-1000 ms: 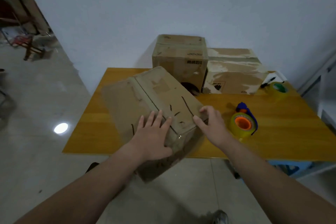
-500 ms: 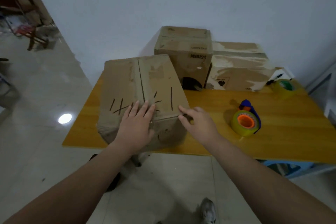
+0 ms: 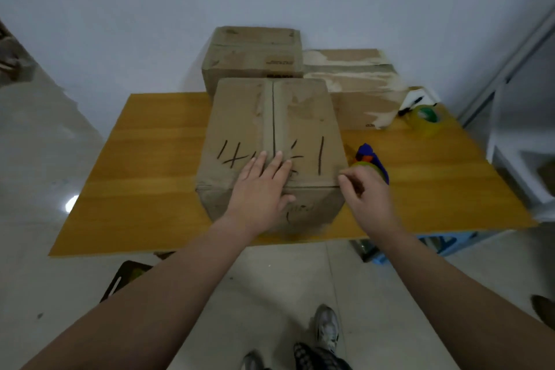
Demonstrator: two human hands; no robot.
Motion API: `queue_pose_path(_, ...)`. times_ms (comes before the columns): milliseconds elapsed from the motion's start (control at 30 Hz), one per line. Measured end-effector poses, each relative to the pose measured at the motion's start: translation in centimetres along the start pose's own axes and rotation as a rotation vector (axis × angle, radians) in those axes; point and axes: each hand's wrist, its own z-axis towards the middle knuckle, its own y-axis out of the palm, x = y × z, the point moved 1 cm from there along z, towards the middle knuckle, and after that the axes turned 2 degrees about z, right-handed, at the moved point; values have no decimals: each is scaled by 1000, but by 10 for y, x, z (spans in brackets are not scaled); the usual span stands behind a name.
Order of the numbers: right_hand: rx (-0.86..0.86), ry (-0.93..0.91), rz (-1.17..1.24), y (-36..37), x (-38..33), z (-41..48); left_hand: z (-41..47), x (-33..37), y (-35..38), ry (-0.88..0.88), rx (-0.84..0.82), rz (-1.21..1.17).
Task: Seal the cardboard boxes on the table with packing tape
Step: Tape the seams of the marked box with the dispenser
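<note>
1. Bearing hand-drawn black marker strokes on its top, the front box (image 3: pixel 300 117) shows slashes and a crossed mark left of the centre seam, and short dashes and one long upright stroke right of it. They do not read as a word.
2. A further black scrawl sits on the near face of this box. It is partly covered by the left hand (image 3: pixel 261 189) and is illegible.
3. The rear left box (image 3: pixel 252 54) carries a small dark printed block on its front. The rear right box (image 3: pixel 354 78) has small print at its lower edge. Both are too small to read.
4. The front box stands on the table (image 3: pixel 144 159) at its near edge, in front of the two rear boxes.
5. The left hand lies flat on the box top with its fingers straight and spread across the seam.
6. The right hand (image 3: pixel 366 192) is at the near right top corner with curled fingers. It is blurred, and whether it grips the edge cannot be told.
7. A tape dispenser (image 3: pixel 371 156) lies just right of the box, partly hidden behind the right hand. A second tape roll (image 3: pixel 426 117) and a marker pen (image 3: pixel 411 105) lie at the far right.
8. Compared with one second ago, the front box is no longer skewed and overhanging the table edge. It now sits square, with its seam running straight away from the person.
9. The left hand stays flat on the top. The dispenser, fully visible before, is now partly covered.
</note>
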Motion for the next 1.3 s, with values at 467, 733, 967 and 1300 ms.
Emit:
queue_pose_path(467,-362,732,-198,-6,177,94,131,109,-2,98,79,-139)
queue_pose_path(733,-428,824,-163,19,221,103,153,95,17,11,52,-196)
queue_pose_path(967,-108,574,223,-22,186,105,157,96,18,-17,21,-183)
queue_pose_path(1300,189,135,116,-100,70,73,121,104,-55,-176,-201,-1267)
